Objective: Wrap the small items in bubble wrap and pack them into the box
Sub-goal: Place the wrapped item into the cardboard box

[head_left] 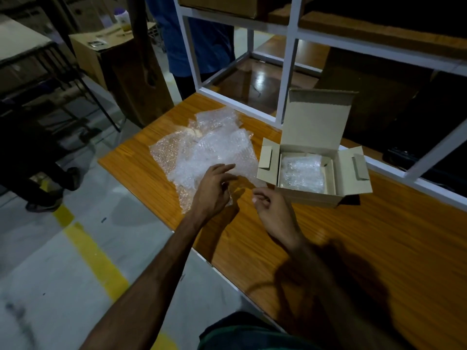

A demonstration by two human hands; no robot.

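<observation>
Right hand point(274, 210) loosely curled, grip unclear, left hand point(214, 188) open over bubble wrap sheets point(207, 150) at eleven o'clock, open cardboard box point(316, 170) holding wrapped bundle point(302, 174) at one o'clock, wooden table point(379, 248).

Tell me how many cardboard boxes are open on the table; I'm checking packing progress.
1: the open cardboard box sits on the wooden table, right of the bubble wrap sheets, holding a wrapped bundle.

Wooden table point(341, 248), loose bubble wrap sheets point(202, 150), open cardboard box point(310, 170), seemingly holding wrapped items
</observation>
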